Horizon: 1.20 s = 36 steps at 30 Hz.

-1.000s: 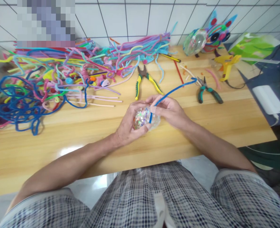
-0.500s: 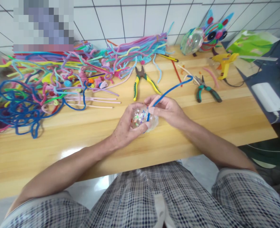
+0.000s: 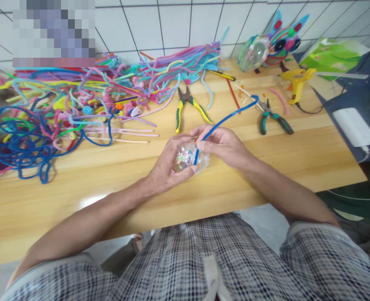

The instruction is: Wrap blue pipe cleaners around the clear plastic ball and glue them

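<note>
My left hand (image 3: 169, 165) is wrapped round a clear rounded plastic piece (image 3: 185, 156) with bright confetti-like bits showing in it. Its thumb presses near the lower end of a blue pipe cleaner (image 3: 230, 115), which lies across the plastic. My right hand (image 3: 219, 144) pinches that pipe cleaner between thumb and fingers against the upper right of the plastic piece. From there the free length rises to the right and ends in a small hook beside the teal-handled pliers (image 3: 274, 121). Yellow-and-green pliers (image 3: 188, 106) lie open just beyond my hands.
Tangled blue pipe cleaners (image 3: 28, 142) and a heap of coloured ones (image 3: 181, 62) cover the table's left and back. A yellow glue gun (image 3: 296, 83), a clear ball (image 3: 254, 54) and a decorated animal head (image 3: 283, 44) stand at right. A white power strip (image 3: 354, 127) is beyond the edge.
Both hands keep their hold, almost still. The pipe cleaner's hooked end has shifted slightly right and its length sags a little lower. A person's foot now shows below the table.
</note>
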Motion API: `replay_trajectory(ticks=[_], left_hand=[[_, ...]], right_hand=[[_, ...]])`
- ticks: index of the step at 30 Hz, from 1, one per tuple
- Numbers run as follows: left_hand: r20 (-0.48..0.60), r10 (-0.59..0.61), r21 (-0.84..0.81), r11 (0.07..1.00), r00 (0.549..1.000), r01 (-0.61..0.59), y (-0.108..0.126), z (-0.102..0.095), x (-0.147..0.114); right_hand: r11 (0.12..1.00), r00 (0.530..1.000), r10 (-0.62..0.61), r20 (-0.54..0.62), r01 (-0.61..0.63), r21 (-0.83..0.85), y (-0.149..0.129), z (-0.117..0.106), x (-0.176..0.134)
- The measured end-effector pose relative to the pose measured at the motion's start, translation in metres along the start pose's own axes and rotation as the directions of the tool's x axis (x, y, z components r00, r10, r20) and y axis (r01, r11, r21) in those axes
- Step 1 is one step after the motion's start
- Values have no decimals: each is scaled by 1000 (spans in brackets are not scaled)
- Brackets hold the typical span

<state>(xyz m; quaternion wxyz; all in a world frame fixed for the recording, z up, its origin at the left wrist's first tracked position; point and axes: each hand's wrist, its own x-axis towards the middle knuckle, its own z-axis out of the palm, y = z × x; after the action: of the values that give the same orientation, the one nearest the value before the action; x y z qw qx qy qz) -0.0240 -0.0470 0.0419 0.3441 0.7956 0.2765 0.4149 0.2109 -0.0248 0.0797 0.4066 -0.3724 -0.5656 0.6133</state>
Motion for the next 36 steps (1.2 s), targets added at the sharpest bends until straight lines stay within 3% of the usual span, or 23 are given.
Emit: replay_trajectory(ticks=[10,16,19,26,36], left_hand=[[36,71,-8,997,997,-71,-4,-1,-3],[38,-205,15,979,978,205,5,-4,-4],[56,-260,-34,964,964,262,11,-5,-2],[76,-248,-97,962,966,254,15,-7,1],[75,-42,-86,995,996,49,3,-8,2]], right_hand=[[1000,1000,19,14,-19,8,0,-1,0],[1000,1000,4,8,-4,7,4,2,-1],[1000,999,9,38,-9,10,1,2,-1],[1000,999,25,49,-26,17,-7,-1,-1],[1000,1000,24,19,-24,-10,-2,-2,1]])
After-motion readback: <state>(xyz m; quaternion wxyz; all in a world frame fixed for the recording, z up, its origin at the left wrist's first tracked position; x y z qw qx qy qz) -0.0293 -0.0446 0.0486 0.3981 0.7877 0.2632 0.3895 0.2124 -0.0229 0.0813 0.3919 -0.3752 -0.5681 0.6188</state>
